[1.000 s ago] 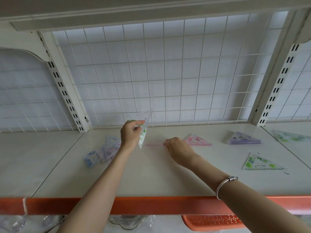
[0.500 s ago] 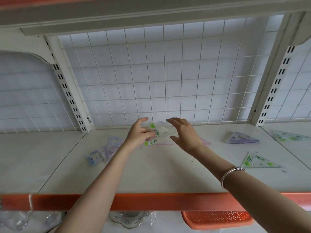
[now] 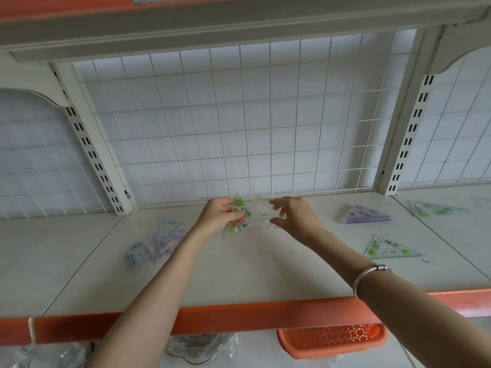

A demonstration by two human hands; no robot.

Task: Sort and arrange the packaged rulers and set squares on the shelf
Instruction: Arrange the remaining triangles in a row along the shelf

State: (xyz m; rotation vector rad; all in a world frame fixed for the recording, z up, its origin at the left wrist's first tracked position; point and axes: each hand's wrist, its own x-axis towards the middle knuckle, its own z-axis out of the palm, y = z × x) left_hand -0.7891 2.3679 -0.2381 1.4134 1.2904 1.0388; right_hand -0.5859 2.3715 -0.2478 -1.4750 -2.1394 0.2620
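green-printed packet (image 3: 243, 217) pinched in left hand (image 3: 219, 217); right hand (image 3: 295, 217) half-open at other end, grip unclear. mid-sort; next: join green set square (image 3: 390, 248).

- White wire grid (image 3: 239, 123) at back, tiled wall behind.
- Slotted uprights, L (image 3: 90, 155) & R (image 3: 409, 139) of grid.
- Orange perforated basket (image 3: 332, 341), lower level, R.
- Clear glass dish (image 3: 199, 349) L of basket.

One wide-angle view from the person's head looks forward and a little down onto the shelf (image 3: 239, 274), near enough that both forearms (image 3: 148, 288) enter from the bottom edge. It squarely faces the wire grid back panel (image 3: 239, 115); the orange front lip (image 3: 239, 312) crosses low, the upper shelf's underside (image 3: 239, 30) spans the top.
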